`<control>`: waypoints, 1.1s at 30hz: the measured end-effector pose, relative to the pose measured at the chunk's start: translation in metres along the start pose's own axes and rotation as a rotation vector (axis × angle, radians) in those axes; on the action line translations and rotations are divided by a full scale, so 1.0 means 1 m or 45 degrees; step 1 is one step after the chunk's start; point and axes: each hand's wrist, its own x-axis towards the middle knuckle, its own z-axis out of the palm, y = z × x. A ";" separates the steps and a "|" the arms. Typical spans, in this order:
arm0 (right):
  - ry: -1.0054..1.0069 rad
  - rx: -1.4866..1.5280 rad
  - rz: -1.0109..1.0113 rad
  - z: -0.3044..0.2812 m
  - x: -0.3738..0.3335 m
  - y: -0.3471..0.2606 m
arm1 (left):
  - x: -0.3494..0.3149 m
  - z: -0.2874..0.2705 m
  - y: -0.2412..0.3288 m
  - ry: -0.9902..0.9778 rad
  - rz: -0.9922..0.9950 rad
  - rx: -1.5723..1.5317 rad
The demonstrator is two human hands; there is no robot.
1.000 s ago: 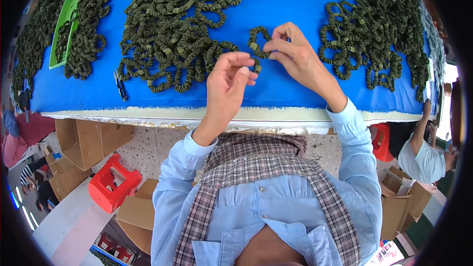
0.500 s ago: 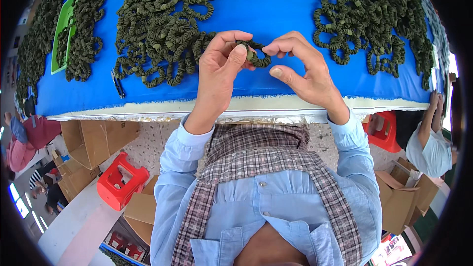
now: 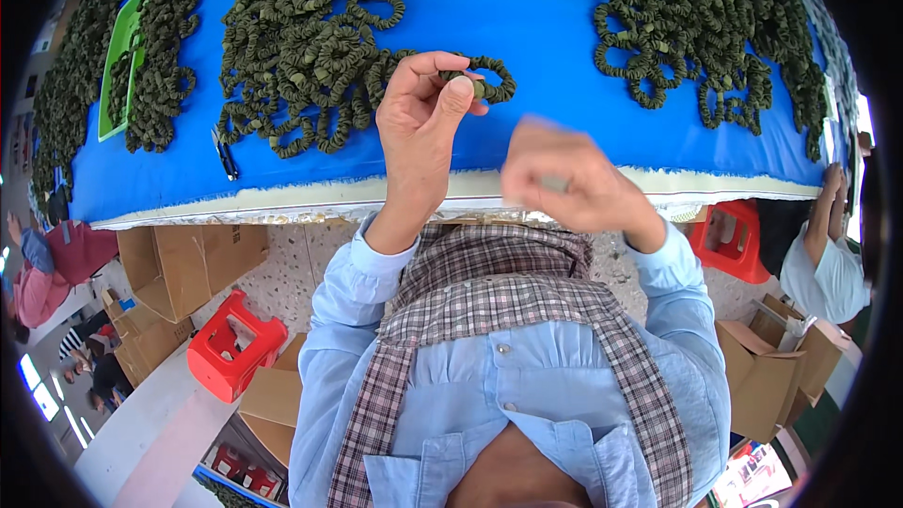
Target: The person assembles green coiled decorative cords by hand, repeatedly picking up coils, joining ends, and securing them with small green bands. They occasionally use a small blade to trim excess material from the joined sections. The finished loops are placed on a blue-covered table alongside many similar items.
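Note:
My left hand (image 3: 423, 122) pinches a dark green gathered-fabric hair scrunchie (image 3: 501, 89) between thumb and fingers; its ring stands out to the right above the blue cloth. A lighter green patch of the band shows by my thumb. My right hand (image 3: 569, 179) is apart from the scrunchie, lower and to the right, over the table's near edge. Its fingers are bent but smeared by motion, so whether they hold anything is hidden. Just beyond my left hand lies a large pile of like scrunchies (image 3: 310, 47).
Another scrunchie heap (image 3: 696, 28) lies on the right of the blue cloth (image 3: 546, 0). At left are a green tray (image 3: 118, 56) and a small dark-handled tool (image 3: 226, 158). Red stools (image 3: 235, 343), cardboard boxes (image 3: 202, 268) and other people (image 3: 823, 263) are around the table.
My right hand has left the scrunchie and moved down toward the table's near edge. The scrunchie stays in my left hand, its ring now more open to view.

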 end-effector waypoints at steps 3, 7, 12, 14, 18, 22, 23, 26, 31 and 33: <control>-0.393 0.492 0.165 -0.011 -0.019 -0.002 | -0.002 -0.003 0.002 -0.023 -0.063 -0.068; 0.541 -0.390 0.049 -0.017 0.002 -0.003 | -0.005 0.002 0.004 -0.056 -0.155 -0.122; 0.496 -0.699 -0.101 -0.011 0.015 0.012 | -0.007 0.001 0.007 -0.166 -0.172 0.033; 0.495 -0.546 -0.061 -0.008 0.016 0.015 | -0.005 -0.006 0.007 -0.236 -0.092 0.316; 0.498 0.012 0.086 -0.002 0.013 0.026 | 0.007 -0.018 -0.004 -0.365 0.383 0.800; 0.387 0.726 0.379 -0.004 0.004 0.025 | -0.003 -0.004 0.006 -0.415 0.023 0.180; 0.362 0.812 0.384 -0.007 0.003 0.025 | -0.003 -0.006 0.005 -0.460 -0.039 0.076; 0.414 1.170 0.326 -0.007 0.001 0.015 | -0.006 -0.014 0.008 -0.465 -0.226 -0.192; 0.521 1.269 0.204 -0.028 -0.019 0.011 | -0.007 -0.047 0.030 -0.328 -0.354 -0.297; 0.545 1.311 0.229 -0.023 -0.014 0.019 | -0.004 -0.053 0.024 -0.357 -0.365 -0.329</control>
